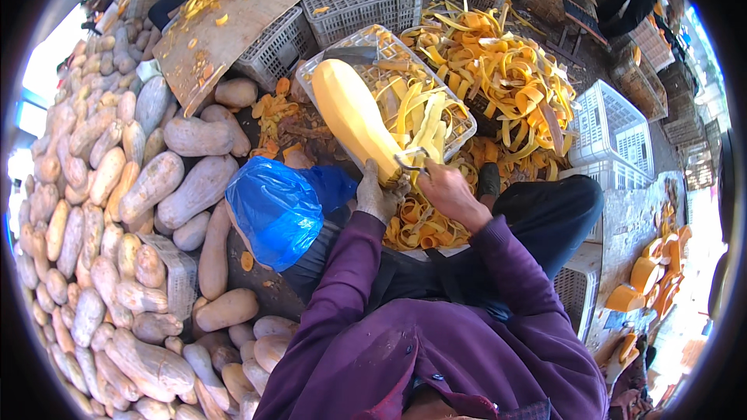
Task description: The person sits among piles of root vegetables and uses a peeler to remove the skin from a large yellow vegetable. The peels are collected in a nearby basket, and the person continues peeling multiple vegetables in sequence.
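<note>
A long peeled squash (pixel 350 111) leans across an upturned plastic crate (pixel 461 111) in front of me. My left hand (pixel 377 193), in a pale glove, grips its lower end, where a darker band of skin shows. In my bare right hand (pixel 452 192) is a metal-framed peeler (pixel 411 157), its head against or very near the squash's lower right side. Pale yellow peel strips (pixel 429 119) hang over the crate right beside the peeler. A knife with a dark, broad blade (pixel 350 56) lies at the crate's far end, behind the squash.
Unpeeled squashes (pixel 195 189) are heaped across the left. Curled peelings (pixel 513 81) form a mound beyond the crate, with more between my legs. A blue plastic bag (pixel 274 210) covers my left knee. White crates (pixel 610 128) stand at right, near a board (pixel 624 233) bearing cut orange squash pieces (pixel 645 274).
</note>
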{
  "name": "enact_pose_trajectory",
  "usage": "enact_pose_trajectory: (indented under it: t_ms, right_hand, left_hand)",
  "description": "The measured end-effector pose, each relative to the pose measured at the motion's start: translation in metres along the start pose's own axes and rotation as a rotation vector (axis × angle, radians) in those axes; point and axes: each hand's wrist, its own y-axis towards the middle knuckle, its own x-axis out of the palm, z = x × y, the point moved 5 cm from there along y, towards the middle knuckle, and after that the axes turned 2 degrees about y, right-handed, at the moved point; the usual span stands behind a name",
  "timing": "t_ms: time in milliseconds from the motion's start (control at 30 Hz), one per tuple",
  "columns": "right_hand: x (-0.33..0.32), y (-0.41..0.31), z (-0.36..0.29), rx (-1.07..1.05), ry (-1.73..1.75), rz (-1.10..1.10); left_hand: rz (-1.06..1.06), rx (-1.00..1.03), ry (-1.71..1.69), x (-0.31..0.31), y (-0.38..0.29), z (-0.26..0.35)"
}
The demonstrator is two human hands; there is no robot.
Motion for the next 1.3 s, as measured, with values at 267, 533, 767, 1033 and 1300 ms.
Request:
enact_pose_trajectory:
  t_ms: [267,533,767,1033,1300]
  right_hand:
    - [0.006,-0.048,0.016,0.023,-0.128,-0.163]
    - [-0.003,0.002,0.037,0.041,-0.088,-0.108]
    - [0.025,0.009,0.042,-0.007,0.095,-0.09]
    - [-0.008,0.064,0.055,0.139,0.169,0.155]
    - [-0.01,0.086,0.084,0.21,0.199,0.225]
  left_hand:
    - [-0.035,0.038,0.03,-0.005,0.004,-0.002]
    - [0.179,0.479,0.668,-0.004,-0.038,0.055]
    - [0.32,0.825,1.545,0.079,0.024,0.148]
    - [-0.212,0.534,2.353,0.138,0.093,0.192]
    - [-0.37,0.731,2.524,0.168,0.103,0.187]
